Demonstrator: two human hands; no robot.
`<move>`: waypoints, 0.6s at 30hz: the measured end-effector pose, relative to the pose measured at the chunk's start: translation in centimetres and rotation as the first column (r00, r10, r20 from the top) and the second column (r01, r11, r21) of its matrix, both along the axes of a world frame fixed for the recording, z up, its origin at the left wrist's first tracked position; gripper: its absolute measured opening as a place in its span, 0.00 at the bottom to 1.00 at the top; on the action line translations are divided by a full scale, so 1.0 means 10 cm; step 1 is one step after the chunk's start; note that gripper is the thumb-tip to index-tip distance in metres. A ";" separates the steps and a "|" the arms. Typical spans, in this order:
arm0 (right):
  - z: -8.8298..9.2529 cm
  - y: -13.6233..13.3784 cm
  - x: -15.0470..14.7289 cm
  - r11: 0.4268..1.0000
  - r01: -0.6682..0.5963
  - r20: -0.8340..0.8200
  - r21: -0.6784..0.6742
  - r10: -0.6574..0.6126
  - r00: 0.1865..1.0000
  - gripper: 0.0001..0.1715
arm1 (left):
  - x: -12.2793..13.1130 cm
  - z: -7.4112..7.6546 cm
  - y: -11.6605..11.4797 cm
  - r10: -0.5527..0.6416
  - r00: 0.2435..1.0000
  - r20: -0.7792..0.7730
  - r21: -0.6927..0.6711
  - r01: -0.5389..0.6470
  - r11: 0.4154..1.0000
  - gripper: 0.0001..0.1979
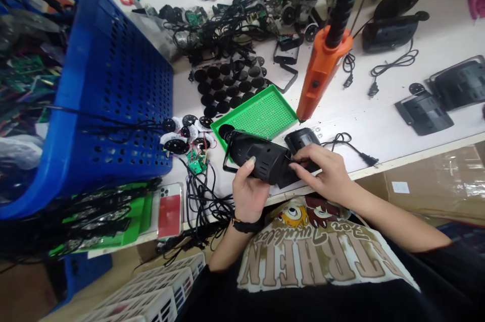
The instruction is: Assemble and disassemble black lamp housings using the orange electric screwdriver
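My left hand (248, 191) is wrapped round a black plastic housing (261, 158) and holds it just above the table's near edge. My right hand (326, 168) rests on the housing's right end with its fingers pinched on that part. A second small black part (303, 138) lies right behind the fingers. An orange electric screwdriver (322, 72) hangs tip down just behind the housing. A green perforated tray (261, 115) lies beside it.
A large blue basket (113, 85) stands at the left. Black discs (227, 85), cables and circuit boards (197, 160) crowd the middle. Black housings (424, 110) lie at the right. A phone in a red case (169, 211) lies near the front edge.
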State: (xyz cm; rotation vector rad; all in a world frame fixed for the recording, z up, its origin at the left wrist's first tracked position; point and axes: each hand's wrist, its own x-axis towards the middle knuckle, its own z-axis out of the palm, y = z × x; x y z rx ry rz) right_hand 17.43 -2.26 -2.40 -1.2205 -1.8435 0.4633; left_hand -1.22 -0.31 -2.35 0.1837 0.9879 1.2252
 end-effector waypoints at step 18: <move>0.08 -0.04 -0.19 0.978 0.086 -0.071 0.191 -0.074 0.995 0.05 | -0.03 -0.07 -0.01 -0.156 0.974 0.166 0.025 0.154 0.988 0.31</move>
